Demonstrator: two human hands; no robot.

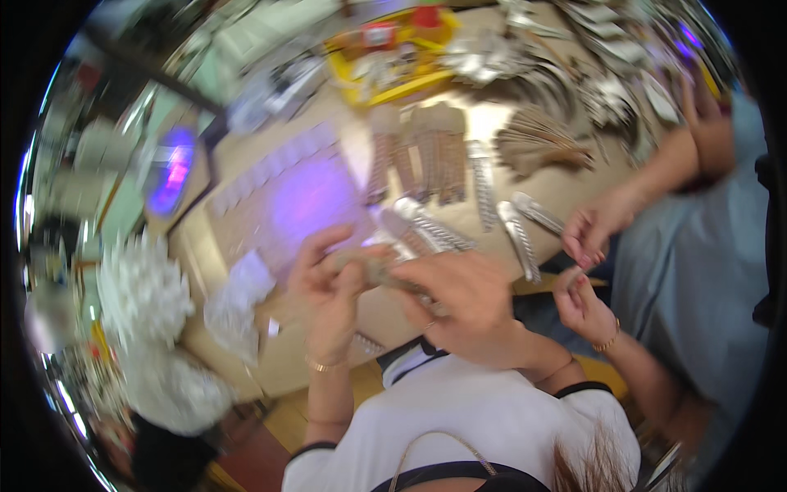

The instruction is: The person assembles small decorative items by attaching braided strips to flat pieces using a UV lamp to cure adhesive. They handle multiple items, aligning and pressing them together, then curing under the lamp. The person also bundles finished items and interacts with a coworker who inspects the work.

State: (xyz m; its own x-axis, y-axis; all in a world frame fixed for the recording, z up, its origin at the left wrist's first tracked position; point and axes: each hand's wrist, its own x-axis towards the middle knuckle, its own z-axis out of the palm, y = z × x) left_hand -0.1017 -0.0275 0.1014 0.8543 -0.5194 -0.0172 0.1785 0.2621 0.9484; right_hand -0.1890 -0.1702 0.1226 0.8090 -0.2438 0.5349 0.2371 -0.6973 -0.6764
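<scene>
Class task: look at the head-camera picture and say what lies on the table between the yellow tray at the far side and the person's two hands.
Head view: between the yellow tray and the left hand and right hand lie brown strips in a row, then silvery packets.

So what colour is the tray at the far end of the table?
Yellow tray, seen in the head view, blurred.

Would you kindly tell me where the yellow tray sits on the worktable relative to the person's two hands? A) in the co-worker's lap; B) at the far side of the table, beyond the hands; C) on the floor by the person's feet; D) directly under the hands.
B: the yellow tray lies at the far edge of the worktable, well beyond the left hand and right hand.
</scene>
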